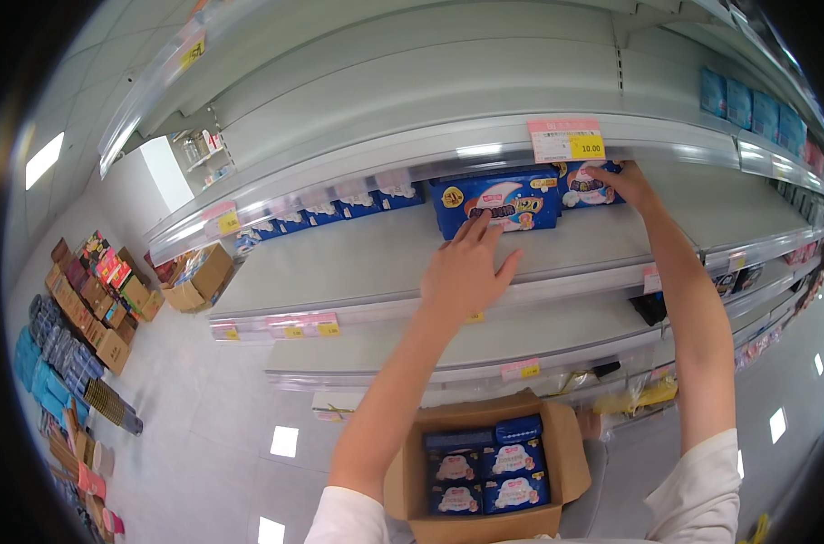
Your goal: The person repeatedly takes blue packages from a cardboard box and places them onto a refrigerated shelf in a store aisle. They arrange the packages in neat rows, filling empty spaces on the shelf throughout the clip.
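My left hand has its fingers spread, with the tips against the front of a wide blue soft package bearing printed writing. That package stands upright on a grey metal shelf. To its right is a smaller blue package, held at its right side by my right hand. The right thumb lies across its front, and the other fingers are partly hidden behind it. Below my arms, an open cardboard box contains several blue packages.
More blue packages line the shelf at left, partly under the upper shelf's edge. A price tag hangs above my hands. Light-blue packs stand at upper right. Cartons and stacked buckets occupy the floor at left.
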Motion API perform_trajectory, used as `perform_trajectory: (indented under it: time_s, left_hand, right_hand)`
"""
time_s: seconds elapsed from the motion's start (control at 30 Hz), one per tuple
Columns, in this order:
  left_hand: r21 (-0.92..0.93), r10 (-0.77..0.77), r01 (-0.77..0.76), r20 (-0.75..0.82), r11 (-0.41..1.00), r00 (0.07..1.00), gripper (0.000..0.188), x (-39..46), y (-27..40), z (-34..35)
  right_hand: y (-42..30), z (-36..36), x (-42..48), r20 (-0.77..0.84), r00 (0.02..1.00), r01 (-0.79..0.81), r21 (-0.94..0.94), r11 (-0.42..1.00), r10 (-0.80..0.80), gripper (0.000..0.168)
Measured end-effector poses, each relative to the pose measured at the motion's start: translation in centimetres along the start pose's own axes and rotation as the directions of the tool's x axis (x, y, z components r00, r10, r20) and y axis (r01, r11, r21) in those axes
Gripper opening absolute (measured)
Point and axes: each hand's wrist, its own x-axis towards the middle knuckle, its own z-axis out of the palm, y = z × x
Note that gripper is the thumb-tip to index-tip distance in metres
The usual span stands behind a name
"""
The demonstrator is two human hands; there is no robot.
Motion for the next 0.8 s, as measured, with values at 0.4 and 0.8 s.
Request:
perform_trajectory:
  time_s: [0.4,0.8]
  left_hand:
    - [0.008,-0.009,0.009,-0.010,1.000,1.000,0.058,-0.2,0.3,0.0]
    - [-0.039,0.005,-0.007,-0.070,0.999,0.998,0.054,0.0,0.3,-0.2]
  right_hand:
    - [0.7,-0.7,0.1,0.103,0.989,-0.124,0.151,0.981,0.110,0.057]
    - [7.3,-1.7,6.6,0.171,0.938,-0.326,0.727,0.605,0.301,0.049]
